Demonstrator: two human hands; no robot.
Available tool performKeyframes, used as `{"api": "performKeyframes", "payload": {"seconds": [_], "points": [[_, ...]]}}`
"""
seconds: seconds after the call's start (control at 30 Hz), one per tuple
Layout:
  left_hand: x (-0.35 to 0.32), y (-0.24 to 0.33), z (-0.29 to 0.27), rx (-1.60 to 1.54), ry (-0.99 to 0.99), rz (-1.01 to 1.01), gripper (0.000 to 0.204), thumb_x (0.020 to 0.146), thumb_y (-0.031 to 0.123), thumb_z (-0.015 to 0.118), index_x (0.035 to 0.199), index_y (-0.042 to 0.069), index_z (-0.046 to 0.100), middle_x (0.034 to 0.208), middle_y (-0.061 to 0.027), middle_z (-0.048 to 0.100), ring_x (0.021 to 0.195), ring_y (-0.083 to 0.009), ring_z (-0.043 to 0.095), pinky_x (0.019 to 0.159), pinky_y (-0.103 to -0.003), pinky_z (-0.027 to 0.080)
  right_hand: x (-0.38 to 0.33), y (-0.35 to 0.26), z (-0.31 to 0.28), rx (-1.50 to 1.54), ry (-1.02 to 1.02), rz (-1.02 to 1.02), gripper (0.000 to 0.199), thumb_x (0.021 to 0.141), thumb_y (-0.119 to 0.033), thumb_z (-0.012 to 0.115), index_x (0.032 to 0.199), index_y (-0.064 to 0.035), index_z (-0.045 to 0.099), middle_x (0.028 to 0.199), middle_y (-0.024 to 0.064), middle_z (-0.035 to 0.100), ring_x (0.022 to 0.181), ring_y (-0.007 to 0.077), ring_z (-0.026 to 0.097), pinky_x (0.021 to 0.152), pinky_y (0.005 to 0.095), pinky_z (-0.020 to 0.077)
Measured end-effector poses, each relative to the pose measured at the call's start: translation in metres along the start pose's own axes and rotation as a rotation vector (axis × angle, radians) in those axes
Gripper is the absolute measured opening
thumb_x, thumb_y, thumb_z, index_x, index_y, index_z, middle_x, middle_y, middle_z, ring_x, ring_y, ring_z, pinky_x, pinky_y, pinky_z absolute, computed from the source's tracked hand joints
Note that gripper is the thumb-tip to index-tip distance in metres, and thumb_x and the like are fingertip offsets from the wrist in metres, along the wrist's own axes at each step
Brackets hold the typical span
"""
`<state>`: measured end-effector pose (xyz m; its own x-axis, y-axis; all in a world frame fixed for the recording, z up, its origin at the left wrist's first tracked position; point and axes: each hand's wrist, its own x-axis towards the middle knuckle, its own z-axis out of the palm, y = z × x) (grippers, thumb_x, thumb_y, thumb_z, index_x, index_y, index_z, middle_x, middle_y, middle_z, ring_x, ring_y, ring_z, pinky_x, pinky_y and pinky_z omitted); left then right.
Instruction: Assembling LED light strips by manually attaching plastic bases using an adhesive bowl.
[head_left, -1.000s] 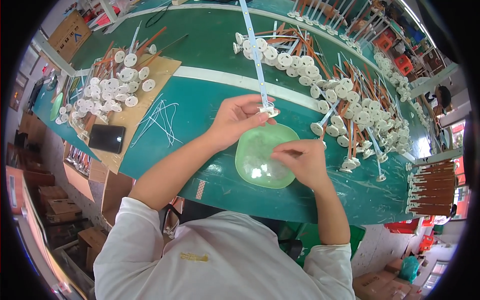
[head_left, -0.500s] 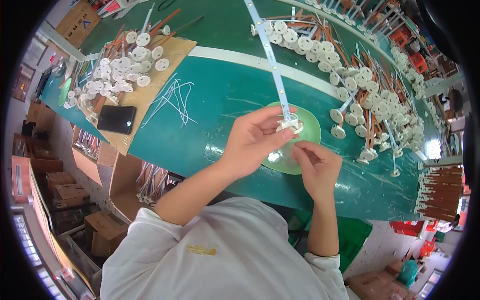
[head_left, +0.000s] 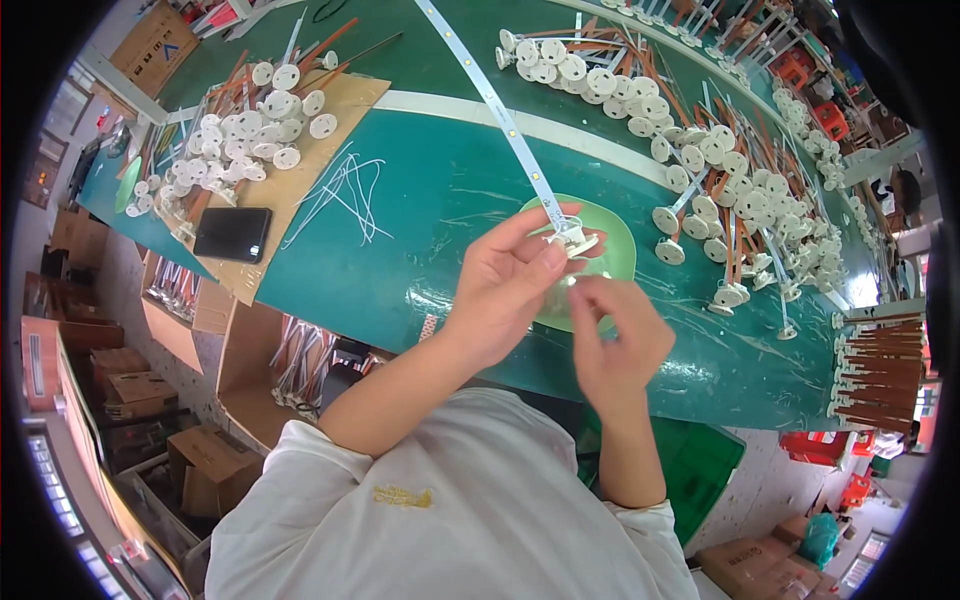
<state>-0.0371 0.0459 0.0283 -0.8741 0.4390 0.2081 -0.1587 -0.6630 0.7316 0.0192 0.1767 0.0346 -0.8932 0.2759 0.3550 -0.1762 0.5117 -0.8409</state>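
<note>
Green surface [head_left: 420, 200], glossy, with one white stripe running across it. One shallow green dish [head_left: 612, 240] lies near the front edge, partly covered by both hands. One long white LED strip [head_left: 500, 110] runs from the far edge down to the left hand.

Left hand [head_left: 505, 285]: thumb and forefinger pinched nearly shut on one small white round disc [head_left: 577, 243] at the strip's near end, held just above the dish; the other fingers loosely curled. Right hand [head_left: 612, 335]: fingers drawn together, tips close under the disc. Its grip looks nearly closed; whether it holds anything cannot be told, as the fingertips are blurred.

One black phone [head_left: 232, 233] lies face up on one brown cardboard sheet [head_left: 330, 100] at the left. On that sheet, a heap of white discs [head_left: 260, 135] with orange-brown strips, too many and too overlapped to count. One loose bundle of thin white wires [head_left: 345, 190] lies beside the cardboard, several strands.

A second, larger spread of white discs on strips [head_left: 720, 170] fills the right side of the surface; uncountable. One stack of brown strips [head_left: 875, 375] sits at the far right edge.
</note>
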Motion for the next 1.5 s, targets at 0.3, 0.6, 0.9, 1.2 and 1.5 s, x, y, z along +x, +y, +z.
{"api": "performKeyframes", "payload": {"seconds": [0.3,0.6,0.9,1.2,1.5], "points": [[0.001,0.004,0.007,-0.252,0.003,-0.090,0.056,0.097,0.034,0.050,0.142,0.007,0.031,0.128,-0.0199,0.055,0.127,-0.0347,0.046,0.107,-0.047,0.036,-0.004,-0.009,0.007,-0.046,-0.073,-0.441,0.019,0.071,0.008,0.070,0.089,0.0010,0.069,0.091,0.0128,0.066,0.076,0.0251,0.063,0.065,0.0318,0.0508],[0.007,-0.004,0.005,-0.282,-0.036,0.008,0.054,0.098,0.034,0.048,0.141,0.007,0.031,0.129,-0.0198,0.055,0.128,-0.0365,0.045,0.108,-0.046,0.035,-0.005,-0.019,0.011,0.090,0.148,-0.115,0.020,0.071,0.003,0.076,0.091,-0.0009,0.072,0.090,0.0111,0.066,0.072,0.0145,0.064,0.055,0.0232,0.0497],[0.021,-0.007,0.018,-0.188,-0.019,0.028,0.052,0.097,0.032,0.051,0.139,0.005,0.035,0.127,-0.0214,0.055,0.122,-0.0340,0.051,0.104,-0.044,0.041,-0.011,-0.001,0.004,-0.138,0.199,-0.346,0.015,0.073,0.006,0.072,0.086,-0.0006,0.068,0.078,0.0094,0.065,0.066,0.0194,0.062,0.056,0.0263,0.0474],[0.031,-0.021,0.017,-0.091,0.028,0.121,0.045,0.095,0.021,0.056,0.135,0.003,0.044,0.119,-0.0155,0.061,0.119,-0.0286,0.053,0.098,-0.041,0.043,-0.010,0.005,0.002,-0.224,0.096,-0.690,0.022,0.067,0.009,0.068,0.088,0.0023,0.067,0.082,0.0090,0.064,0.068,0.0253,0.061,0.052,0.0300,0.0474],[0.031,-0.024,0.013,-0.087,0.007,0.072,0.053,0.096,0.032,0.055,0.138,0.005,0.039,0.120,-0.0184,0.059,0.117,-0.0278,0.053,0.095,-0.043,0.044,-0.005,0.007,-0.004,-0.049,-0.033,-0.458,0.021,0.072,0.005,0.069,0.092,-0.0010,0.069,0.086,0.0092,0.065,0.072,0.0227,0.062,0.049,0.0268,0.0459]]}}
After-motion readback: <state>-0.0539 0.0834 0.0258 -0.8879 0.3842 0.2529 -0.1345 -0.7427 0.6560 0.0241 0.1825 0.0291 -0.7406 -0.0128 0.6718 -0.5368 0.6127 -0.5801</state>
